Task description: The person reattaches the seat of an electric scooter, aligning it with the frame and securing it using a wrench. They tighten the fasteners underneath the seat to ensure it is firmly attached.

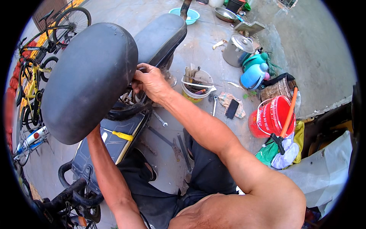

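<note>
A black padded scooter seat [89,78], tilted up, fills the left of the view. My right hand [150,82] is at its right edge. Thumb and forefinger are pinched together there, the other fingers curl beneath, and whatever they hold is hidden. My left forearm [108,171] runs up under the seat's lower edge, and the seat covers that hand's fingers. Behind stands a second black seat [162,36]. Below, a screwdriver with a yellow handle [122,135] lies on the scooter's dark footboard [108,152]. A spanner [160,119] is beside the frame.
A tool bucket [190,95], another spanner [214,106] and a phone on a cloth [231,108] are right of the scooter. Pliers [176,149] lie between my legs. Farther right are a red bucket [263,118], an orange-handled tool [288,114] and a lidded pot [232,53]. Bicycles [36,82] stand left.
</note>
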Demonstrator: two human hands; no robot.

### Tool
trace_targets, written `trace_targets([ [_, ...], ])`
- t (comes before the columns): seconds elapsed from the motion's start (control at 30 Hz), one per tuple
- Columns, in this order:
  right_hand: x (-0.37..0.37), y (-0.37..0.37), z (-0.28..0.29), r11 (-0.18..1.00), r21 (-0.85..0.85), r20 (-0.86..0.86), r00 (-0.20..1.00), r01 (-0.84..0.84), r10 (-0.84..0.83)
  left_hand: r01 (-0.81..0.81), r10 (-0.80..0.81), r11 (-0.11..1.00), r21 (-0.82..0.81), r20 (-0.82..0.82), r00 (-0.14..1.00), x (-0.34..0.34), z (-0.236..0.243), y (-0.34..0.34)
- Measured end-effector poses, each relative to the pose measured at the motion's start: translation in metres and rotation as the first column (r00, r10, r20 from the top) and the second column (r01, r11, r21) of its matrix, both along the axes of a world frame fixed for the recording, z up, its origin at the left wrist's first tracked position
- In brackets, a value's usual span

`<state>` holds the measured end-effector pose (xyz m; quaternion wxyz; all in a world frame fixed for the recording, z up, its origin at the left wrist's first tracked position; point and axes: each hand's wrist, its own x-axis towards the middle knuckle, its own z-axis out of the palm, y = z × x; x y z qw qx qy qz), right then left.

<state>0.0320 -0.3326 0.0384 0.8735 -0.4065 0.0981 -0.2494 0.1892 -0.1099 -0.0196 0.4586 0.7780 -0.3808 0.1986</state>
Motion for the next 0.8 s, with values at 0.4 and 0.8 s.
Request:
trace_targets([
  [0.4,0.000,0.001,-0.001,0.998,0.019,0.002,0.998,-0.060,0.060,-0.035,0.032,0.999,0.026,0.106,0.994,0.009,-0.012,-0.003],
  [0.8,-0.001,-0.002,0.007,0.992,-0.123,0.004,1.000,-0.015,0.015,-0.038,0.035,0.999,0.030,0.115,0.993,0.012,-0.017,0.001],
])
